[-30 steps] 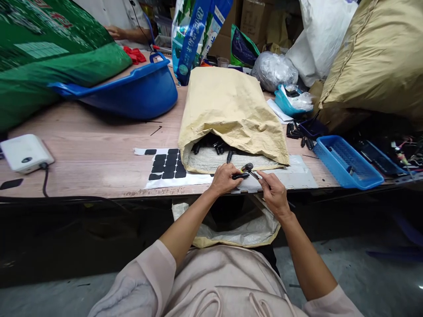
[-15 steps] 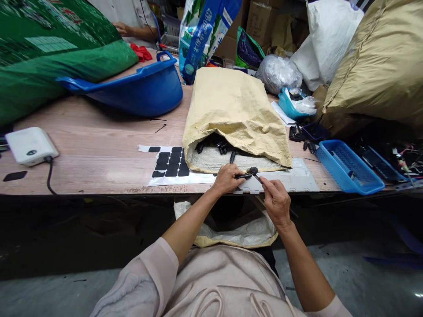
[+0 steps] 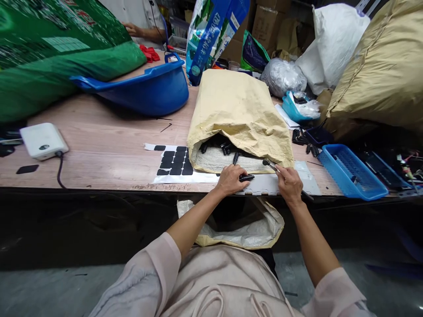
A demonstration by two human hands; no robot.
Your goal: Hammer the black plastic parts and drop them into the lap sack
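My left hand rests at the table's front edge, its fingers closed on a small black cylindrical part that points to the right. In my right hand is a metal-shafted tool with a round black head; its dark handle end sticks out below the fist. The tool's head is up and to the right of the black part, apart from it. Just beyond both hands lies a yellow woven sack, its mouth facing me, with several black parts inside.
A second sack hangs open below the table edge. On the left are a sheet of black stickers, a white box with a cable and a blue basin. A blue basket stands right. Another person's hand shows at the back.
My right hand has drawn the tool up and to the right, away from the black part. The left hand keeps its hold. The whole view has shifted slightly.
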